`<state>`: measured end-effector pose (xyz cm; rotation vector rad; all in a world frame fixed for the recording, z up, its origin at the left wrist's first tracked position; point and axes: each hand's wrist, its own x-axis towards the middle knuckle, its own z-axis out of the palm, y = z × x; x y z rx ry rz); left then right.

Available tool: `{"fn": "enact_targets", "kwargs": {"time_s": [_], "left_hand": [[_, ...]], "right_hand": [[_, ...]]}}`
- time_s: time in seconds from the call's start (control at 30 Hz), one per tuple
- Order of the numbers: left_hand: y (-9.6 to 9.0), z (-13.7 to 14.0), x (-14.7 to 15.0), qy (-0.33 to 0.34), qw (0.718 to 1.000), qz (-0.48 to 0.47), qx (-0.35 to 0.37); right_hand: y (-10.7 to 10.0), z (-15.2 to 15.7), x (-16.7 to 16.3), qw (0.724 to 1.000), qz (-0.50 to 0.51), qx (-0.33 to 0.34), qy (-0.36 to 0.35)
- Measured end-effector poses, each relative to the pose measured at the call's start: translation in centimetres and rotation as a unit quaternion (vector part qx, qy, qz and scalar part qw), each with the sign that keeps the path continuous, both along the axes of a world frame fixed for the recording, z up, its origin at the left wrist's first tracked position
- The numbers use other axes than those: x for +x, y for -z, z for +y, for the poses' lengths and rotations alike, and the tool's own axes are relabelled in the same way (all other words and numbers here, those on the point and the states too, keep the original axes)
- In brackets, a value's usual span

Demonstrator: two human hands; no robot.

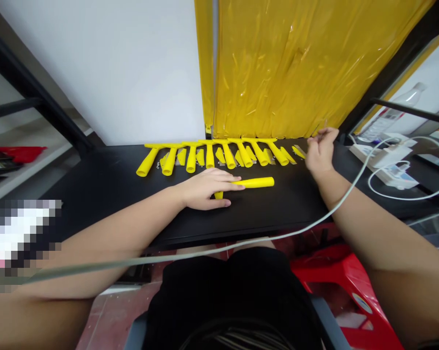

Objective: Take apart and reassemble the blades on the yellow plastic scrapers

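My left hand (208,187) lies over the head of a yellow T-shaped plastic tool (259,183), holding it against the black tabletop. Its round handle points right, past my fingertips, while most of the head is hidden under the palm. At the right end of the row, my right hand (322,149) is raised with fingers pinched together. A thin thing seems to stick up from them, too small to name. Behind the left hand, several similar yellow tools (192,158) stand side by side, hollow handle ends facing me. Small yellow pieces (219,154) and clear bits lie between them.
A white cable (241,244) hangs across in front of me, below my forearms. White power strips (390,160) and a plastic bottle (394,113) are at the right. Yellow plastic sheeting (295,68) and a white panel (131,68) rise behind the tabletop (277,214). A red stool (343,277) stands below.
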<state>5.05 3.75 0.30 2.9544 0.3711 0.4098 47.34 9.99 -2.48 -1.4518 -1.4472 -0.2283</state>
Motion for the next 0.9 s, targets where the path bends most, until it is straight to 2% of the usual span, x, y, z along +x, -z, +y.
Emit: {"fn": "enact_targets", "kwargs": {"time_s": [0.17,0.27,0.5,0.63,0.77,0.9], "left_hand": [[-0.2,-0.1,0.0,0.011,0.998,-0.037,-0.042],[-0.2,-0.3,0.0,0.0,0.998,-0.037,-0.053],[-0.5,-0.8,0.2,0.031,0.996,-0.052,-0.062],[-1.0,-1.1,0.0,0.027,0.995,-0.086,-0.047],[-2.1,-1.0,-0.7,-0.022,0.978,-0.201,-0.057],[-2.8,-0.2,-2.1,-0.133,0.915,-0.348,-0.158]], "right_hand": [[0.2,0.8,3.7,0.979,0.032,-0.159,0.121],[0.5,1.1,4.9,0.97,0.03,-0.191,0.147],[1.4,1.6,5.8,0.941,0.024,-0.286,0.18],[1.7,2.1,5.8,0.921,-0.022,-0.332,0.2],[1.7,2.1,5.9,0.915,-0.053,-0.34,0.209],[1.3,1.7,5.5,0.937,-0.086,-0.271,0.203]]}}
